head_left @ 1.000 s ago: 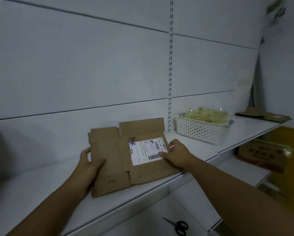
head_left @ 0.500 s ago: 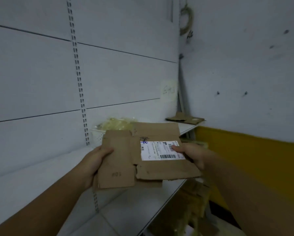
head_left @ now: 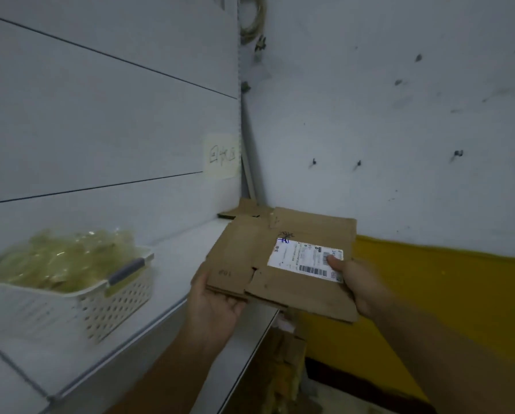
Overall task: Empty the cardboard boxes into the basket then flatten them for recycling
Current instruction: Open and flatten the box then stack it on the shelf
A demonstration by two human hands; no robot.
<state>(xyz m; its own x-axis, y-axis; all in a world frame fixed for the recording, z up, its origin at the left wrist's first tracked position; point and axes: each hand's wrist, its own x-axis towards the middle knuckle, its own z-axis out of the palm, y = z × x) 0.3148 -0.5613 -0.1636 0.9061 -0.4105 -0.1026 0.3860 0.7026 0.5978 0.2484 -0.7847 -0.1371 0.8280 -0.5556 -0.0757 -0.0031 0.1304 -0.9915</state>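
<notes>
A handwritten paper note (head_left: 221, 156) is stuck to the white panel wall (head_left: 101, 115) at eleven o'clock. A coiled cord (head_left: 251, 22) hangs at twelve, a yellow wall band (head_left: 444, 282) runs at four, and a white shelf (head_left: 181, 258) sits at eight.

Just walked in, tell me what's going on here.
A person holds a flattened cardboard box over the end of the shelf: left hand gripping its left edge, right hand its right side, thumb on the shipping label. The filled white basket sits on the shelf to the left; more flat cardboard lies in the corner.
</notes>
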